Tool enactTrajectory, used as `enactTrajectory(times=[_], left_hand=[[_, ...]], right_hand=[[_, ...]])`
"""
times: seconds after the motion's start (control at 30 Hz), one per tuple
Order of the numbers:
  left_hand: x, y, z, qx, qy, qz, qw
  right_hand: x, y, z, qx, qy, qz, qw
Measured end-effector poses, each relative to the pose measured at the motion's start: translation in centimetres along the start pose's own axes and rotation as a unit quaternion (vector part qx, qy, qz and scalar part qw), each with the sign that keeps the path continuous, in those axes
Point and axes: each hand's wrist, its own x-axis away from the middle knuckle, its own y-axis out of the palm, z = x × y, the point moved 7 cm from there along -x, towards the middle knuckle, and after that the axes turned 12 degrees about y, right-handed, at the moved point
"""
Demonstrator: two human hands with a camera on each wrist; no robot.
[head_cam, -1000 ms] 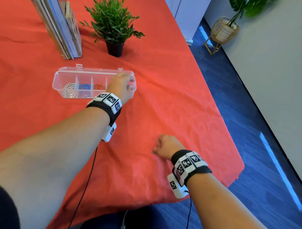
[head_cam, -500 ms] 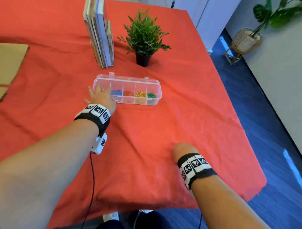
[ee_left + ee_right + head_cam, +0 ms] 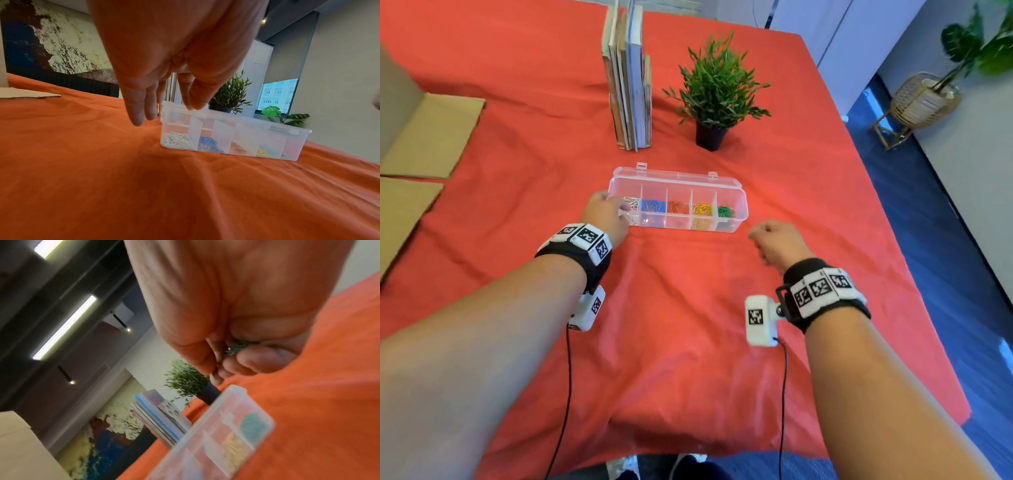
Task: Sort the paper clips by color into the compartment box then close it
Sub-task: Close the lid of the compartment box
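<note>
A clear compartment box (image 3: 678, 181) lies on the red cloth with its lid down. Through the plastic I see white (image 3: 631, 204), blue (image 3: 652, 206), orange (image 3: 678, 207), yellow (image 3: 702, 209) and green (image 3: 724, 211) paper clips, one colour per compartment. My left hand (image 3: 602, 212) is at the box's left end; in the left wrist view its thumb touches the lid corner of the box (image 3: 226, 129) while the straight fingers (image 3: 139, 116) hang beside the end wall. My right hand (image 3: 774, 240) hovers curled, just in front of the box's right end, pinching green paper clips (image 3: 236, 348).
A row of upright books (image 3: 630, 85) and a small potted plant (image 3: 717, 92) stand behind the box. Cardboard flaps (image 3: 431, 137) lie at the left. The table's right edge drops to blue floor, where a basket planter (image 3: 924, 99) stands.
My left hand went from the box's right end to its left end. My right hand rose off the cloth near the front and came up to the box's right end.
</note>
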Motion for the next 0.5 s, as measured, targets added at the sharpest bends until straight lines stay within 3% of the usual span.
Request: enactTrajectory(times=[0.1,0.23,0.3,0.37,0.43,0.5], left_hand=[[0.2,-0.2,-0.2,0.002,0.009,0.011,1.0],[0.4,-0.3,-0.4,0.003,0.023,0.019,1.0],[0.4,-0.3,-0.4,0.009,0.025,0.019,0.999],[0.4,-0.1,-0.6,0.008,0.018,0.015,1.0],[0.2,-0.2,-0.6,0.012,0.014,0.019,1.0],[0.0,-0.4,-0.6,0.017,0.012,0.026,0.999]], right_hand=[[-1.2,-1.2,-4.4,-0.131,-0.054,0.071,0.987],[-1.8,-2.0,-8.9,-0.108,-0.167,0.195,0.96],[-3.2,0.0,-9.4,-0.066,-0.167,0.171,0.969],[-4.8,3.0,-8.7,0.039,-0.12,0.082,0.989],[-5.4,4.4,-7.7,0.121,-0.075,0.033,0.989],[-6.0,4.3,-7.1,0.089,-0.064,0.014,0.994]])
